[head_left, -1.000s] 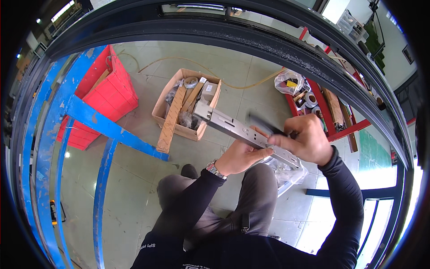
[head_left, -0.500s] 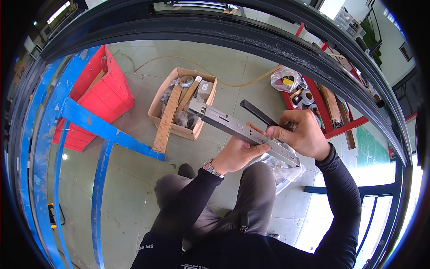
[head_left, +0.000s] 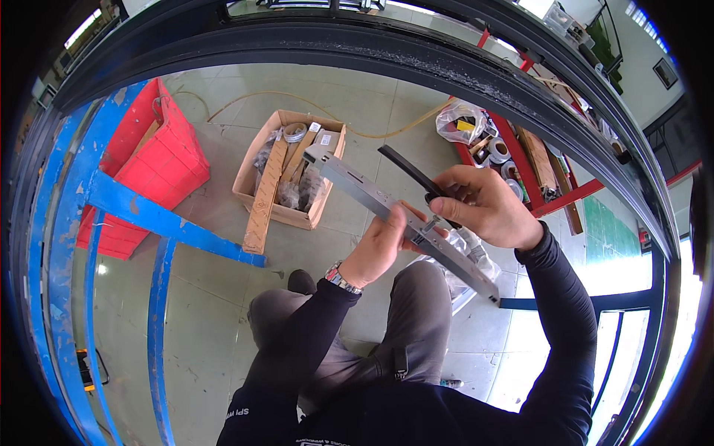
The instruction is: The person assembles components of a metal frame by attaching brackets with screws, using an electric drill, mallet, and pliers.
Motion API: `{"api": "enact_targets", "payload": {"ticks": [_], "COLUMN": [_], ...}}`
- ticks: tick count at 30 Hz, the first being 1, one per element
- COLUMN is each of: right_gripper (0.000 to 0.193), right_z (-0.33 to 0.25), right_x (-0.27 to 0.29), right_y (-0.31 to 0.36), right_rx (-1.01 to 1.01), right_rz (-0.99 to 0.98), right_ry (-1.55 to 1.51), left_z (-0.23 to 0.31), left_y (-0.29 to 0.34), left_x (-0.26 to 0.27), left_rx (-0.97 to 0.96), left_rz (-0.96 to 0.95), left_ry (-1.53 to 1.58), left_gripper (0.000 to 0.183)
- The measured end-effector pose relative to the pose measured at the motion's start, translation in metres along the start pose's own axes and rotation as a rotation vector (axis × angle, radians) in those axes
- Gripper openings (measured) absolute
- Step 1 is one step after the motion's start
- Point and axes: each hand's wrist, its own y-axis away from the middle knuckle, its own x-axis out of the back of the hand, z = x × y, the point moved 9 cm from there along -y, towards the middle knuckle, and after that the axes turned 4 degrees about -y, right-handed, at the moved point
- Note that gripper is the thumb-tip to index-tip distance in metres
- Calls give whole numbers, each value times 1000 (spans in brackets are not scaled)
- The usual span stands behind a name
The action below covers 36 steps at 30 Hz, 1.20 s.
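A long silver-grey metal bar, slotted and looking like door or window lock hardware, lies slantwise in front of me. My left hand is closed around its middle, thumb on top. My right hand grips a slim black lever handle just above the bar. The handle's long end points up and to the left. Its lower end meets the bar near a small metal stub, though my fingers partly hide whether the two are joined.
A dark frame profile arches across in front. At left stand a blue metal stand and a red bin. A cardboard box of parts sits on the floor, with a red rack at right. A plastic bag lies beneath my hands.
The metal bar has rolled in my left hand, so a different side faces up. My right hand and the black handle remain close above it. The view has shifted slightly.
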Motion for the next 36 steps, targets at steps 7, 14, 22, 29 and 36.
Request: {"api": "enact_targets", "payload": {"ticks": [7, 14, 22, 29, 36], "right_gripper": [41, 43, 36, 31, 43], "right_z": [14, 3, -15, -40, -33], "right_x": [-18, -23, -30, -33, -28], "right_y": [-3, 1, 5, 14, 14], "right_rx": [-67, -24, 197, 495, 422], "right_rz": [-64, -76, -165, -158, -108], "right_ry": [-143, -73, -47, 183, 154], "left_z": [-8, -7, -15, -18, -18], "left_y": [2, 2, 3, 2, 4], "left_x": [16, 24, 25, 20, 23], "left_rx": [51, 64, 124, 152, 136], "left_rz": [209, 281, 298, 239, 262], "left_ry": [119, 153, 177, 286, 252], "left_gripper": [78, 79, 78, 75, 73]}}
